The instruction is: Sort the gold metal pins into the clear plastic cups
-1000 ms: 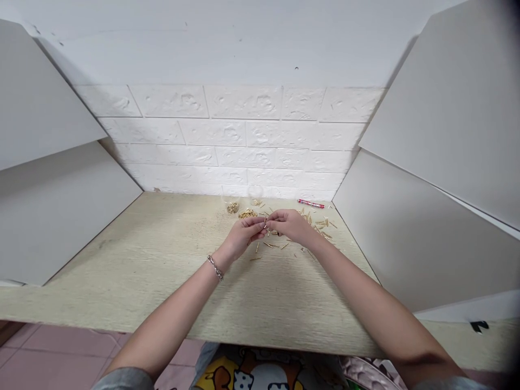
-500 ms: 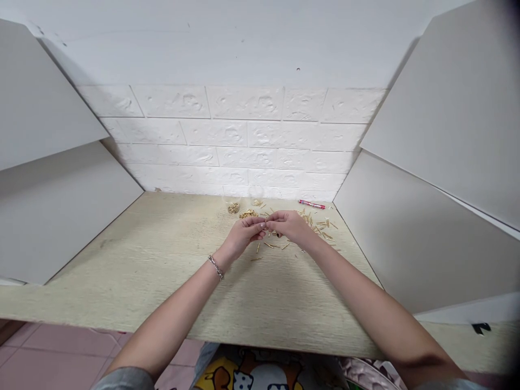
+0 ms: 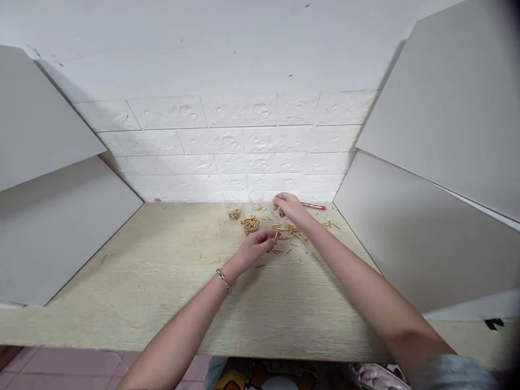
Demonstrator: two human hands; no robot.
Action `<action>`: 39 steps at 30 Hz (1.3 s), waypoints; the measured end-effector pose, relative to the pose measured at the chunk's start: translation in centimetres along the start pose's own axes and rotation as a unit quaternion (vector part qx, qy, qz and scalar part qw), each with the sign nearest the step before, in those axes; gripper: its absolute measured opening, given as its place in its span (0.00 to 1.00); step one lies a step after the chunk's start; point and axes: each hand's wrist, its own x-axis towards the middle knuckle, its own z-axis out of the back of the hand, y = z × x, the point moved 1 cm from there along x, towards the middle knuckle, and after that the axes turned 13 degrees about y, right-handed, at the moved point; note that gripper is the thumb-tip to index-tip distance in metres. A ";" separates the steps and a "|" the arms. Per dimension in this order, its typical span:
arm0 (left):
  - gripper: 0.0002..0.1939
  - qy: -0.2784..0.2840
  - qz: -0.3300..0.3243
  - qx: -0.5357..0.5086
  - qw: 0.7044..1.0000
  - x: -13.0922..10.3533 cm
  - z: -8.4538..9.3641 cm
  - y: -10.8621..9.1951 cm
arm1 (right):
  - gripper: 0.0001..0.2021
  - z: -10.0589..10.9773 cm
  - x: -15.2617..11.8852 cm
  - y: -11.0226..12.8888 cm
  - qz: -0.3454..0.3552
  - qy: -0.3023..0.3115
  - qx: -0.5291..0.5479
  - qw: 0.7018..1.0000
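Observation:
My left hand (image 3: pixel 258 247) pinches a thin gold metal tube (image 3: pixel 277 235) upright between thumb and fingertips, low over the table. Right under its fingers lies a loose pile of the same gold tubes (image 3: pixel 294 229). Beyond my left hand stands a clear cup filled with gold tubes (image 3: pixel 250 222). My right hand (image 3: pixel 290 208) is farther back, above the pile, its fingers pressed together; whatever they hold is too small to make out. To its left is a clear cup with a few small gold parts (image 3: pixel 257 207). Another clear cup holds small gold pieces (image 3: pixel 234 214).
A red pen-like tube (image 3: pixel 314 206) lies by the back wall, partly behind my right hand. White boards (image 3: pixel 81 227) wall in the left and right sides of the pale wooden table (image 3: pixel 162 281). Stray gold tubes lie around the pile.
My hands were together at the fingertips and have parted. The right moved back towards the rear cups; the left came slightly nearer and right, still with a gold tube.

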 end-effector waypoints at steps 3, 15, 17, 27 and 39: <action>0.13 -0.002 -0.002 0.004 1.000 0.0 0.0 0.2 | 0.02 -0.5 3.5 0.8 0.045 -0.047 -0.126 0.990; 0.23 -0.208 -0.117 -0.141 0.961 -0.7 2.0 -2.1 | 0.08 -3.5 -0.9 3.7 0.105 0.111 0.070 0.986; 0.15 -0.210 -0.123 -0.148 0.959 -0.8 2.2 -2.3 | 0.09 -3.6 -2.5 3.6 0.117 0.117 0.077 0.983; 0.16 -0.194 -0.096 0.023 0.976 -0.9 1.8 -2.0 | 0.11 -4.6 -3.6 1.6 0.111 0.115 0.066 0.985; 0.12 -0.240 -0.101 0.254 0.931 -1.1 2.1 -2.2 | 0.17 -4.3 -3.9 0.9 0.094 0.130 -0.001 0.987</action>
